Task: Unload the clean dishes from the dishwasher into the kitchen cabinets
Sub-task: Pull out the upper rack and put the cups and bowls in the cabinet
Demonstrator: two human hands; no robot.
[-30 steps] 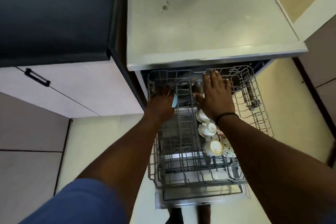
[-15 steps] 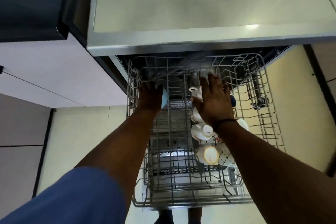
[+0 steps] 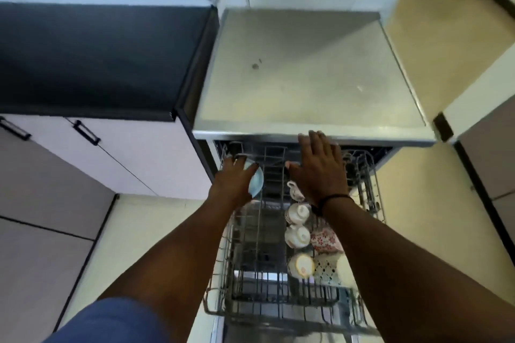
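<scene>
Fingers of the left hand (image 3: 233, 181) curl round a pale blue bowl (image 3: 257, 183), thumb on one rim edge and fingertips on the far edge, a grip that looks suited to lifting it out between the wires. The right hand (image 3: 320, 170) lies flat with fingers straight and slightly spread, holding nothing, above the rear of the upper rack (image 3: 223, 291); whether it touches the wire cannot be told. It is probably placed there to steady the rack or to reach the next item. Beside the right wrist a row of white cups (image 3: 297, 236) stands inverted on the tines, presumably so that they drain, with a red-patterned dish (image 3: 324, 239) and a dotted dish (image 3: 326, 269) just beside them. The rack is drawn out from the dishwasher (image 3: 306, 78), under its steel top. A dark countertop (image 3: 97, 58) and cabinet doors (image 3: 133, 153) lie to the left. One cup bears a yellow roundel; no writing is legible anywhere.
</scene>
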